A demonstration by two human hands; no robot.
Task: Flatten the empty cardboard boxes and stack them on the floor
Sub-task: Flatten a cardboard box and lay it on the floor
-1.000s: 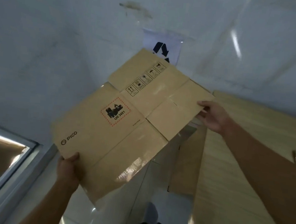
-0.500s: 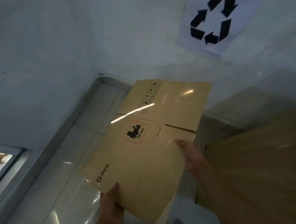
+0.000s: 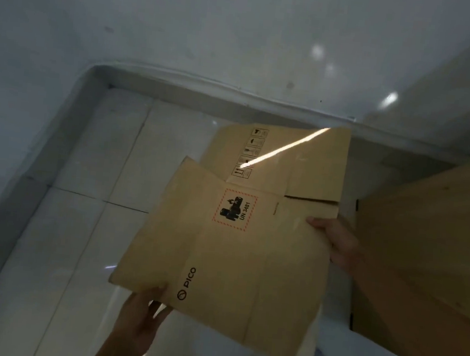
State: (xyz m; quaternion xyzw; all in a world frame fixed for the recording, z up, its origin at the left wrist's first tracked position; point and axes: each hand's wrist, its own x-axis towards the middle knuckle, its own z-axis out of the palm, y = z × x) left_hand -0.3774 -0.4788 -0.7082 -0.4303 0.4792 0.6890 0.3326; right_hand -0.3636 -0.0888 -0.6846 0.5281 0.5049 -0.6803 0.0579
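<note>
A flattened brown cardboard box (image 3: 239, 235) with a PICO logo and a red UN 3481 label hangs tilted above the white tiled floor (image 3: 82, 206). My left hand (image 3: 140, 318) grips its near left corner, thumb on top. My right hand (image 3: 334, 239) holds its right edge, thumb on the printed face and fingers behind. The box's far flaps point toward the wall corner. Whether the far edge touches the floor is unclear.
A large light wooden panel or crate (image 3: 428, 248) stands close on the right. Grey walls (image 3: 185, 29) with a raised skirting (image 3: 208, 83) bound the floor at the back and left. Open tiles lie to the left of the box.
The view has dropped from the wall and recycling sign to the floor corner. The box has come down lower toward the tiles, still held by both hands.
</note>
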